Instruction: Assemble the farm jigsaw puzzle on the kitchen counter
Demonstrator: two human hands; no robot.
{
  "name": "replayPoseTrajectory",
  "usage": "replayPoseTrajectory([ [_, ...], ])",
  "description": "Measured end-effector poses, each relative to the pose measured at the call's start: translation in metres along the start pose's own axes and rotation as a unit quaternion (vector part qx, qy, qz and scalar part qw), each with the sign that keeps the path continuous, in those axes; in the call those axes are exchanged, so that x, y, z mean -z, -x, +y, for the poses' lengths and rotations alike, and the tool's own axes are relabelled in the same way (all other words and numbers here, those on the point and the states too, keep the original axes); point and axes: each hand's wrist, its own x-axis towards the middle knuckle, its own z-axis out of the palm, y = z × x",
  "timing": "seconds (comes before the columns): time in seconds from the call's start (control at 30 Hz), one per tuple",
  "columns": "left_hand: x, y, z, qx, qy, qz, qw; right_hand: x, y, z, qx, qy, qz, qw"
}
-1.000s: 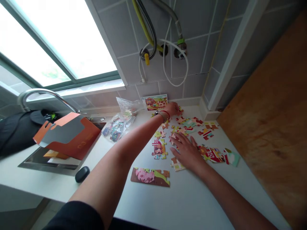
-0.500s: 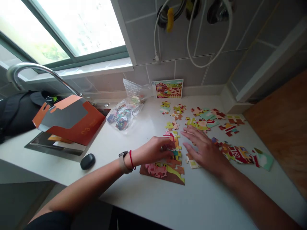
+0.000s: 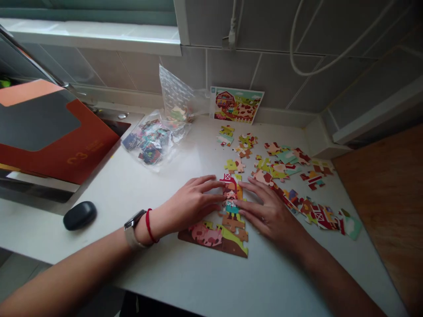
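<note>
A partly joined puzzle lies on the white counter, with a pink pig at its lower left and a column with a figure in a hat rising from it. My left hand touches the column's left edge, fingers spread. From the other side my right hand rests its fingertips on the column's right edge, fingers apart. Neither hand is closed round a piece. Just above the column are a few loose pieces. More loose pieces lie in a heap right of my right hand.
A picture card leans on the tiled wall. Clear bags with pieces lie at the back left. An orange box stands over the sink at the left, near a black oval object. A wooden panel borders the right side.
The view has shifted closer and turned. My left hand has drawn back to the column's left edge and opened, uncovering the figure. My right hand has come onto its right edge.
</note>
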Motion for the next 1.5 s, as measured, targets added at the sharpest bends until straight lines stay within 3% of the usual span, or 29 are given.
replayPoseTrajectory([
  [0.37,-0.002,0.002,0.003,0.004,0.000,-0.025,1.000,0.005,0.002,-0.009,-0.022,-0.031,-0.052,0.998],
  [0.67,-0.007,0.002,0.000,-0.008,-0.013,-0.013,1.000,0.009,0.003,-0.011,-0.025,-0.015,-0.086,0.996],
  [1.03,0.001,0.000,0.000,-0.043,-0.034,-0.031,0.998,0.015,0.004,-0.014,-0.024,-0.006,-0.091,0.995],
  [1.5,0.000,0.002,0.002,-0.034,-0.010,-0.021,0.999,0.014,0.005,-0.019,-0.021,0.014,-0.114,0.993],
])
